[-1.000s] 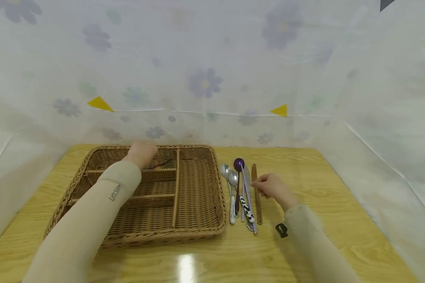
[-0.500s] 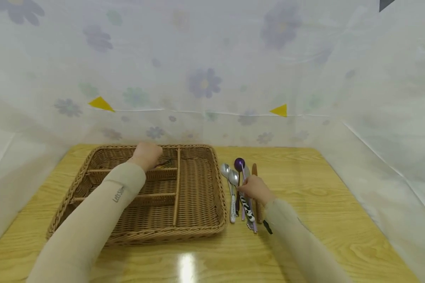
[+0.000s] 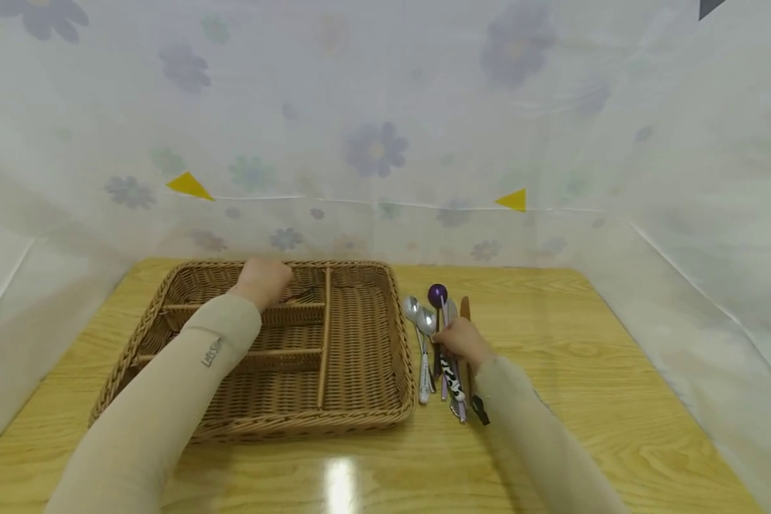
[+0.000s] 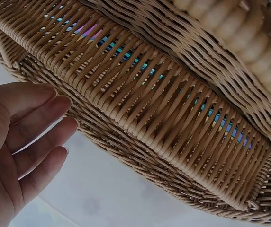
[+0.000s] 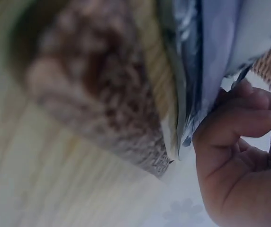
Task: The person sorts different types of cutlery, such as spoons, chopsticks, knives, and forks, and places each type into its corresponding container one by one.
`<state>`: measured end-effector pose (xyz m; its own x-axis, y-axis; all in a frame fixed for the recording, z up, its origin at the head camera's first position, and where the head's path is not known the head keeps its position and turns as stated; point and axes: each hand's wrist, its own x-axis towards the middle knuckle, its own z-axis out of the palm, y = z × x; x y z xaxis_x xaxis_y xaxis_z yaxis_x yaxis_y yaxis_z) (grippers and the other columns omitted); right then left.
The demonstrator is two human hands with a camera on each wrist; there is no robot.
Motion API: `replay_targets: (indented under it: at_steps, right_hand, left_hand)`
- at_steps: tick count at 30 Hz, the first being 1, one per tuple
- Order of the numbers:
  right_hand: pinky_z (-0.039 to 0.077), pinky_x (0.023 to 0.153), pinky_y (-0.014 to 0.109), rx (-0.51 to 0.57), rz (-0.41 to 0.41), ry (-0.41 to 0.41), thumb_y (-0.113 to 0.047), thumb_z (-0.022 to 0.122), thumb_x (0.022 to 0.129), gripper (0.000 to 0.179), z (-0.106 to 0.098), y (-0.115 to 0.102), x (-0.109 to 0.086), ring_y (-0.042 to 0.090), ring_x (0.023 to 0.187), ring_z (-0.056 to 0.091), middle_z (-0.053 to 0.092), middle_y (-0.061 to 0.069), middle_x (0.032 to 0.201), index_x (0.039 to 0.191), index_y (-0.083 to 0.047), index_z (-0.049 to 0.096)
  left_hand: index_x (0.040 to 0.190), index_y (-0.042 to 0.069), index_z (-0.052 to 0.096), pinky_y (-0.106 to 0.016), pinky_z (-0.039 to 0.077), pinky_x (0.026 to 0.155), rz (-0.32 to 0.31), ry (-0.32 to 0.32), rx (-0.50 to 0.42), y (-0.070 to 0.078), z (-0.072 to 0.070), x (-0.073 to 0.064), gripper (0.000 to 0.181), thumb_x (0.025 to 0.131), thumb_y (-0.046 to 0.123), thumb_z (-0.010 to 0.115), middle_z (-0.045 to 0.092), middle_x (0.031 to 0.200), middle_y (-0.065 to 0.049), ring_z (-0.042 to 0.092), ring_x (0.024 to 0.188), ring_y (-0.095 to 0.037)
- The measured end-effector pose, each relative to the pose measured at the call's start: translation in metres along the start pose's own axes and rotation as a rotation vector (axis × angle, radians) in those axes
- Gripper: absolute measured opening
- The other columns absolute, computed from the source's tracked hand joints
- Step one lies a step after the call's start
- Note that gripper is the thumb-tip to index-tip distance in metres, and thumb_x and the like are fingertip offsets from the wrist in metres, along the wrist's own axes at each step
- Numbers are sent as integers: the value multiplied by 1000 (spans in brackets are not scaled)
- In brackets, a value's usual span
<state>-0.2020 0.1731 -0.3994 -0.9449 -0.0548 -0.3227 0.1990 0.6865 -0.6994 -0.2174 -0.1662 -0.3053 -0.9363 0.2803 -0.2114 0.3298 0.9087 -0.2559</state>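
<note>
My left hand hangs over the back compartment of the wicker basket; in the left wrist view its loosely bent fingers hold nothing. Iridescent slender things show through the weave of a divider. To the basket's right, my right hand reaches into a bunch of cutlery and pinches, at the neck, a spoon with a black-and-white patterned handle. Beside it lie another spoon with a white handle, a purple round-ended utensil and a brown knife. My fingertips are partly hidden.
The basket has several compartments split by wicker dividers. It stands on a wood-grain table backed by a flowered white curtain. A small black tag hangs by my right sleeve.
My right hand has moved left from beside the brown knife onto the patterned-handle spoon. My left hand shifted slightly right and stays over the basket's back compartment.
</note>
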Motion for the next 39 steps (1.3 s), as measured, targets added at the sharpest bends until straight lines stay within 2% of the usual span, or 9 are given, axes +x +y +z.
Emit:
replay_targets:
  at_steps: [5, 9, 13, 19, 23, 26, 33, 39]
  right_hand:
    - [33, 42, 17, 92, 82, -58, -15, 56, 90, 30, -6, -3, -3, 5, 43, 37, 47, -3, 53, 62, -8, 53]
    - [35, 46, 18, 154, 119, -86, -18, 52, 95, 31, -11, -7, -5, 5, 46, 38, 47, -3, 55, 65, -9, 52]
    - [34, 49, 19, 260, 143, -97, -21, 49, 97, 31, -14, -9, -6, 5, 48, 37, 45, -4, 55, 67, -11, 49]
    - [31, 47, 17, 456, 125, -116, -19, 49, 98, 33, -15, -5, -5, 3, 47, 35, 41, -7, 53, 66, -13, 48]
    - [30, 47, 16, 537, 95, -118, -16, 46, 98, 32, -17, -5, -5, 2, 48, 35, 40, -7, 54, 67, -13, 49]
    - [31, 47, 16, 557, 87, -121, -17, 45, 99, 29, -18, -6, -6, 1, 48, 36, 40, -7, 56, 71, -11, 48]
    - [37, 49, 13, 604, 84, -149, -16, 44, 99, 19, -20, -12, -11, 0, 50, 41, 44, -8, 58, 92, 0, 51]
    - [37, 49, 14, 623, 30, -170, -13, 43, 99, 23, -23, -16, -16, 1, 47, 40, 45, -9, 54, 84, -2, 58]
  left_hand:
    - [101, 6, 68, -32, 54, 58, 11, 11, 2, 0, 2, 1, 15, 87, 4, 64, 70, 95, -11, 65, 75, -21]
    - [91, 6, 68, -31, 53, 55, 12, 14, -8, 1, 4, 3, 6, 88, 8, 64, 68, 84, -9, 63, 68, -18]
    - [86, 7, 68, -30, 50, 53, 5, 18, -17, 2, 6, 4, 6, 89, 10, 63, 66, 77, -7, 60, 63, -16]
    - [83, 9, 66, -29, 47, 51, -2, 12, -23, 3, 6, 5, 7, 89, 10, 63, 64, 74, -6, 58, 62, -15]
    - [83, 9, 67, -28, 46, 50, -2, 6, -29, 3, 6, 6, 7, 89, 10, 63, 65, 76, -7, 58, 62, -16]
    - [84, 8, 67, -28, 45, 50, -1, 7, -31, 3, 6, 6, 7, 89, 10, 63, 65, 76, -7, 58, 62, -16]
    - [88, 7, 68, -30, 48, 50, 6, 8, -29, 3, 5, 4, 10, 91, 13, 61, 66, 77, -8, 60, 63, -16]
    - [92, 5, 68, -31, 50, 51, 0, 7, -65, 4, 4, 4, 13, 92, 14, 59, 67, 81, -10, 61, 65, -17]
